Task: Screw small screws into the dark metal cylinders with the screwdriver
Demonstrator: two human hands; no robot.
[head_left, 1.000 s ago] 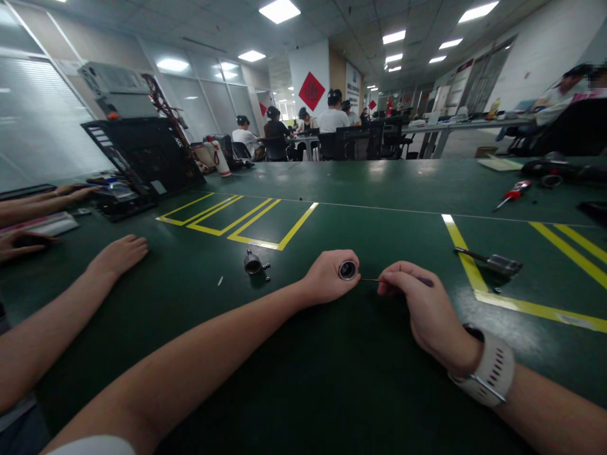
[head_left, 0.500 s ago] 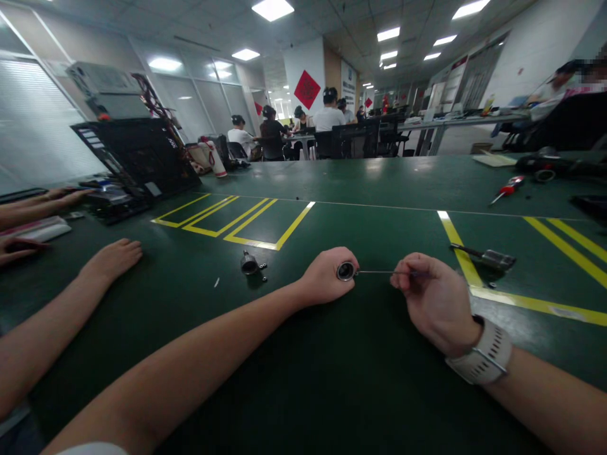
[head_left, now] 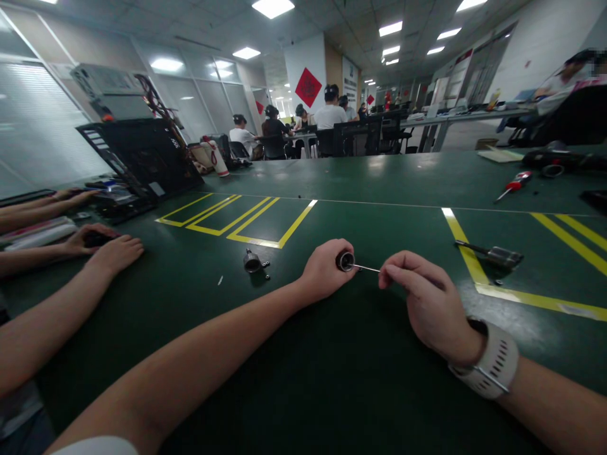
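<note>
Left hand [head_left: 325, 273] fisted round metal cylinder [head_left: 346, 260]; right hand [head_left: 427, 303] pinches thin rod [head_left: 367, 268] at cylinder's mouth. Probably light, stiff, slick: grip sides.

Bright ceiling panels [head_left: 271, 6] overhead, soft glare on the green bench [head_left: 379, 170], edges bowing wide, far background slightly soft.

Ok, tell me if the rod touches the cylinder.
Touching. Head view: the rod in the right hand meets the cylinder mouth, no gap.
</note>
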